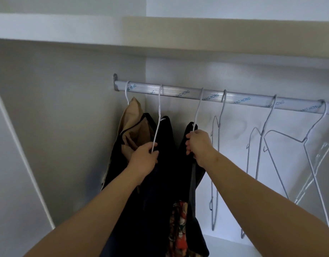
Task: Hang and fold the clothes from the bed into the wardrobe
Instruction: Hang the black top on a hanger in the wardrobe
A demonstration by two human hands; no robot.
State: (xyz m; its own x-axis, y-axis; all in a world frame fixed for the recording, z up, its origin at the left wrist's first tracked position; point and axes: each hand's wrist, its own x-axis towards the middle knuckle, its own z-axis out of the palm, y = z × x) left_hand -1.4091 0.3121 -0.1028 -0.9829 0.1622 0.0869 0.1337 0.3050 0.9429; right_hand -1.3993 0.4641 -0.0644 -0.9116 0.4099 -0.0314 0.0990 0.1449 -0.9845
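Note:
A silver wardrobe rail (234,101) runs across the white wardrobe. At its left end hangs a tan garment (132,127). Beside it a dark garment (165,164) hangs on a white wire hanger (158,115), and my left hand (144,158) grips that hanger's neck. Right of it, another dark garment (189,182) with a red patterned piece (179,227) low down hangs on a second white hanger (198,110). My right hand (199,145) grips this hanger at the garment's top.
Three bare wire hangers (217,145), (260,145), (312,141) hang further right on the rail. A white shelf board (67,28) lies above. The wardrobe's left wall (58,117) stands close to the tan garment, and its white floor (224,245) shows below.

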